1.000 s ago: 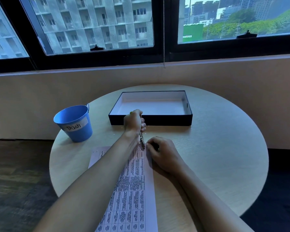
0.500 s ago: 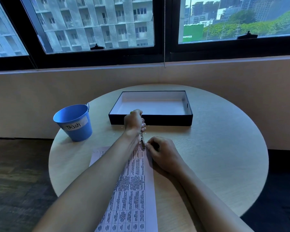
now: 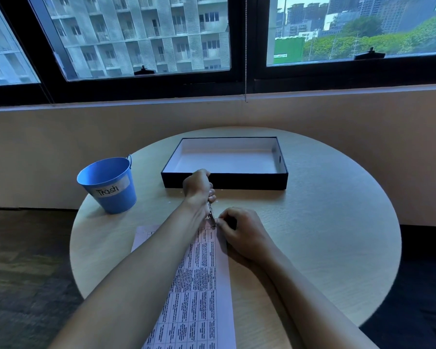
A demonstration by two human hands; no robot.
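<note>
Round worktop under window.
Left hand grips scissors at sheet's far edge; right hand pinches it.

Person, worn-camera view, two limbs listed
- Left forearm: uncovered along its whole visible length, narrowing to the wrist
- Left hand: bare
- Right forearm: uncovered likewise
- Right hand: bare, rounded knuckles showing; nails too small to make out
</note>
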